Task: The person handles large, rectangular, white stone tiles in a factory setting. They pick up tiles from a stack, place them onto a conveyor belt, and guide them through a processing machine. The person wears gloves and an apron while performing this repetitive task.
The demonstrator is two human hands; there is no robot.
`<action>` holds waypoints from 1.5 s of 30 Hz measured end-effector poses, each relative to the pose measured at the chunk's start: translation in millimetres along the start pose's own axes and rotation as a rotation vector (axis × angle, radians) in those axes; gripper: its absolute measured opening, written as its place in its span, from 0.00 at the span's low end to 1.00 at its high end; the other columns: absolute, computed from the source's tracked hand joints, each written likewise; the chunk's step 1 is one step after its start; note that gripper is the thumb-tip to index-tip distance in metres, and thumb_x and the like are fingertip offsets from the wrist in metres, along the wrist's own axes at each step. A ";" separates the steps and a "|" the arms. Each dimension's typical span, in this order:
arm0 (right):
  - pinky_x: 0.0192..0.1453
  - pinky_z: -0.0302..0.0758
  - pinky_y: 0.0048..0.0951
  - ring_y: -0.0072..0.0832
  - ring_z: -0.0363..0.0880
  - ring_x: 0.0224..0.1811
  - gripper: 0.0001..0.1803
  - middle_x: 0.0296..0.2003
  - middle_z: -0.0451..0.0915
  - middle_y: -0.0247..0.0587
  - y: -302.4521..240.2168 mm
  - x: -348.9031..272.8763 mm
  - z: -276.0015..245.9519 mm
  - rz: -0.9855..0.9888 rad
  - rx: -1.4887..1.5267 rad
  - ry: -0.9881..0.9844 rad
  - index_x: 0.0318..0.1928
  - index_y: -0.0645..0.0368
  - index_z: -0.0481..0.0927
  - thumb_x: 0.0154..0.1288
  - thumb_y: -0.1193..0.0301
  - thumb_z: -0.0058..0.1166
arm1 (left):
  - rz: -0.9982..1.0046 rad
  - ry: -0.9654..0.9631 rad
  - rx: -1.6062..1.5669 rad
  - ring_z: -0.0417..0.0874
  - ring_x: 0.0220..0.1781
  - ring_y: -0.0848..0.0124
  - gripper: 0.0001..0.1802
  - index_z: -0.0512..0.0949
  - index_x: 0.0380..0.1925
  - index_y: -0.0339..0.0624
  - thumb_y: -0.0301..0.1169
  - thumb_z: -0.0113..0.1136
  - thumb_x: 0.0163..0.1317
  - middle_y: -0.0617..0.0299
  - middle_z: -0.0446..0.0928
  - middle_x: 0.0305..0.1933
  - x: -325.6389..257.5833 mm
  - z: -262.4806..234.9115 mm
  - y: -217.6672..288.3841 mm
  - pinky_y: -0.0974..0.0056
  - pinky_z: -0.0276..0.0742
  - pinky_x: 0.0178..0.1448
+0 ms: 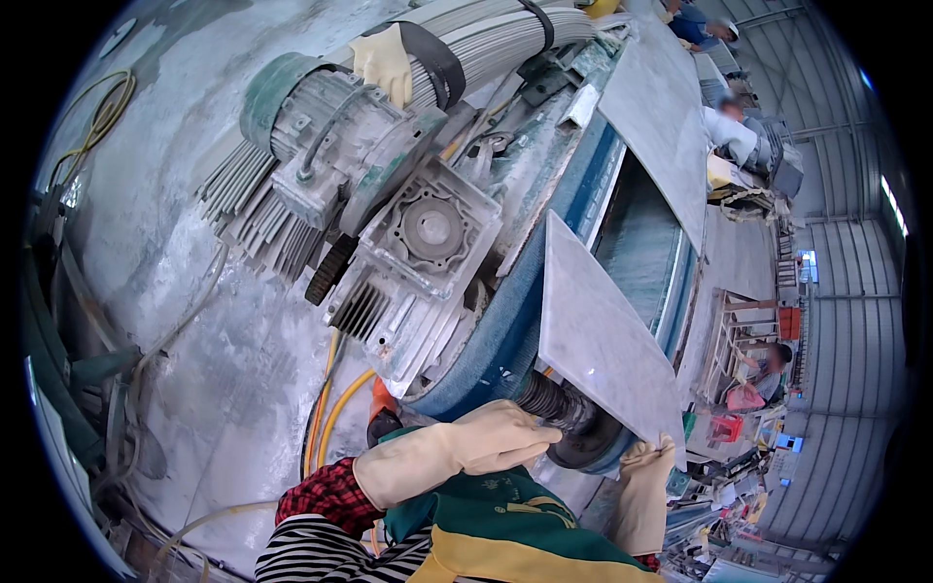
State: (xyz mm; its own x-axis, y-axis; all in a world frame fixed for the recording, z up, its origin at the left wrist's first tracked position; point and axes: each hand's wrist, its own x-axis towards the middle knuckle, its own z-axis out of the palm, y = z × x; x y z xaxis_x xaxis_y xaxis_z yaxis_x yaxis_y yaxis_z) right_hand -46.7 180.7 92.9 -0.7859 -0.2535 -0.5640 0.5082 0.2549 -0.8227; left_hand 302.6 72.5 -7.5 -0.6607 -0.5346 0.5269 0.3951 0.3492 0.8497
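Both my hands wear cream rubber gloves. My right hand (641,491) grips the near lower corner of a pale grey-white stone slab (598,335); part of its fingers is behind the corner. The slab is tilted over the end of a blue conveyor belt (505,355). My left hand (476,442) is empty, its fingers stretched out close together toward a black ribbed shaft (559,408). Whether its fingertips touch the shaft, I cannot tell. A second pale slab (656,117) lies farther along the belt.
A dusty motor (321,126) and gearbox (428,233) stand left of the belt. A spare cream glove (386,60) rests on a bundle of grey strips (486,44). Orange hoses (335,413) run along the floor. Several people work at the far right.
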 end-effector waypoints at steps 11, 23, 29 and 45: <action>0.30 0.58 0.40 0.31 0.58 0.22 0.19 0.23 0.59 0.31 -5.9 -4.3 -0.3 -0.073 0.023 -0.016 0.43 0.48 0.63 0.66 0.52 0.54 | -0.005 -0.016 0.197 0.86 0.30 0.52 0.14 0.80 0.56 0.41 0.30 0.56 0.74 0.56 0.83 0.26 -9.5 19.5 -8.0 0.51 0.79 0.35; 0.28 0.64 0.36 0.31 0.67 0.23 0.15 0.24 0.65 0.32 -25.1 -30.4 21.6 -0.124 0.082 -0.037 0.44 0.48 0.66 0.70 0.56 0.55 | 0.004 0.003 0.202 0.84 0.28 0.52 0.14 0.79 0.57 0.47 0.31 0.56 0.74 0.57 0.82 0.25 -5.8 25.0 -3.9 0.51 0.77 0.33; 0.27 0.65 0.34 0.31 0.66 0.21 0.14 0.25 0.70 0.32 -2.8 -7.8 -2.9 0.030 0.156 -0.075 0.41 0.49 0.72 0.70 0.55 0.58 | -0.009 -0.035 0.200 0.84 0.32 0.49 0.12 0.80 0.50 0.40 0.33 0.58 0.71 0.52 0.78 0.25 7.9 15.8 32.3 0.48 0.77 0.37; 0.27 0.79 0.28 0.24 0.74 0.20 0.22 0.33 0.82 0.35 155.4 4.6 -23.8 0.076 0.110 -0.300 0.58 0.58 0.78 0.75 0.57 0.64 | -0.051 -0.355 1.077 0.81 0.66 0.50 0.37 0.70 0.70 0.42 0.50 0.66 0.67 0.43 0.78 0.67 211.2 -16.9 -76.0 0.51 0.77 0.70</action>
State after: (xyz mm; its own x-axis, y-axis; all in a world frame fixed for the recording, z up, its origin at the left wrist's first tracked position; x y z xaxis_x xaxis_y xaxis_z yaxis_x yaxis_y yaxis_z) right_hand 20.3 241.4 -35.8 -0.6135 -0.5056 -0.6066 0.6095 0.1853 -0.7708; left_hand 143.8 -79.9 39.6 -0.8715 -0.3789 0.3114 -0.2789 0.9052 0.3208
